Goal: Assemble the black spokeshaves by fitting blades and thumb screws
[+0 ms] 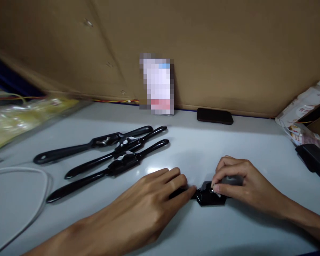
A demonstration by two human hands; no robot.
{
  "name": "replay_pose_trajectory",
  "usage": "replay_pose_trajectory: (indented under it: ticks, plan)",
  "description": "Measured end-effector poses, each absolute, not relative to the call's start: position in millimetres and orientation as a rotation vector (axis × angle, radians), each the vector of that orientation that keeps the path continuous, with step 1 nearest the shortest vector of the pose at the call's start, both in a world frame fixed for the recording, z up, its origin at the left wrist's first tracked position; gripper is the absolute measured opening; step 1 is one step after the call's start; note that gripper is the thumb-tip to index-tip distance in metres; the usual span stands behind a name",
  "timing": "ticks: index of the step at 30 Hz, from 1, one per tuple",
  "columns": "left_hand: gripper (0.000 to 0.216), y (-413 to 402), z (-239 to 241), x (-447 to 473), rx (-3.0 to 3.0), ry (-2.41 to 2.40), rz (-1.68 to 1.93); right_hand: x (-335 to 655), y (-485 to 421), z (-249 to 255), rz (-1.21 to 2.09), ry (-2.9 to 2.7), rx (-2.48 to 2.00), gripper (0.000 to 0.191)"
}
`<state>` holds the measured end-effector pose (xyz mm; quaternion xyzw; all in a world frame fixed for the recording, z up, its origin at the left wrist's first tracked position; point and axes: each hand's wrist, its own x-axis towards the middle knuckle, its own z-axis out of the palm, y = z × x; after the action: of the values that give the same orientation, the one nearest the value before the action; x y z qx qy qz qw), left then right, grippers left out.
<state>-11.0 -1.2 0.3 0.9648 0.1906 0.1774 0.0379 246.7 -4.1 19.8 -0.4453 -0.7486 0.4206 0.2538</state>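
A black spokeshave [211, 200] lies on the table in front of me, its middle part facing up. My left hand [152, 199] is closed over its left handle, which is mostly hidden under the fingers. Above the middle part, my right hand [237, 179] pinches a small silvery screw [216, 192] between thumb and fingers. The fingertips partly cover this screw, so its exact shape is hard to see. To the left lie three more black spokeshaves, side by side and slanted: a far one [69, 150], a middle one [93, 165] and a near one [82, 185].
A dark phone [214, 116] lies by the brown back panel [229, 53]. A blurred-out upright item [160, 85] leans there too. Yellowish plastic bags [21, 121] and a white cable [46, 185] are at left. At right are packaging [304, 106] and a black object [313, 161].
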Motion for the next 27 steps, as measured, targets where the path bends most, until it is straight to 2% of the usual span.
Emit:
replay_pose_trajectory:
  ticks: [5, 14, 20, 27]
  plan:
    - [0.041, -1.5, -1.7, -11.3, 2.952, 0.601, 0.545, 245.9, -3.8, 17.9, 1.183, -2.000, -1.255, 0.012]
    - [0.041, -2.0, -2.7, -10.9, 2.955, 0.608, 0.554, 239.2, -8.0, 13.4, 1.042, -2.054, -1.281, 0.015]
    - [0.025, -2.1, -2.0, -9.2, 2.949, 0.624, 0.567, 239.5, -8.8, 15.9, 1.065, -2.075, -1.294, 0.016]
    - [0.024, -4.1, -5.4, -9.0, 2.931, 0.642, 0.593, 242.1, -7.5, 18.4, 1.035, -2.129, -1.326, 0.016]
